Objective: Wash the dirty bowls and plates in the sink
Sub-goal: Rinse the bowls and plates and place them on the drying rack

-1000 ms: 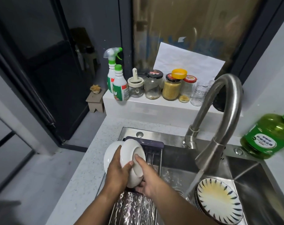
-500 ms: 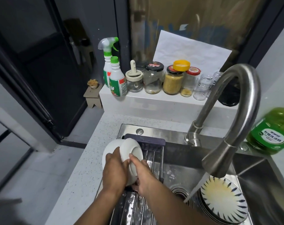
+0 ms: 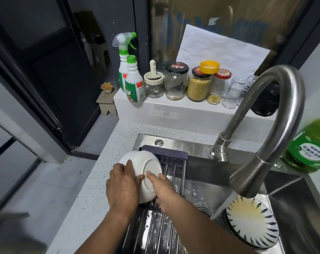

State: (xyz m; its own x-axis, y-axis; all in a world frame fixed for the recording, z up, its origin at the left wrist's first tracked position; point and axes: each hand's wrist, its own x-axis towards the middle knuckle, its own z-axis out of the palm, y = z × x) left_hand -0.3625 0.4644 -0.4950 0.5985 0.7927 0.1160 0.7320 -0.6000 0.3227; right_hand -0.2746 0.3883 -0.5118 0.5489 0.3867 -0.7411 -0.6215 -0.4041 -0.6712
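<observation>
Left hand (image 3: pixel 123 184): we've got it wrapped over the near side of the white bowl (image 3: pixel 146 173), fingers curled on its outer wall, gripping.
Right hand (image 3: pixel 162 186): ours sits on the bowl's other side, fingertips (image 3: pixel 149 174) pressed to the foot ring, thumb side hidden; it reads as a pinch on the rim.
White bowl: tipped on edge between both hands, base facing us, leaning against a second white bowl (image 3: pixel 129 158) just beyond the left hand.
Drying rack (image 3: pixel 166 180): the roll-up bars run under both hands, wet and shiny.
Step in hand: by our reading, we're setting the rinsed bowl down to drain.
Doing it well: let's lower the rim into a gap between bars, keep it tilted so water runs off, and let go one hand at a time so it doesn't slide.
Still to wash: the striped plates (image 3: pixel 250 224) stacked well to the right of our right hand, under the running faucet (image 3: pixel 272 143).
</observation>
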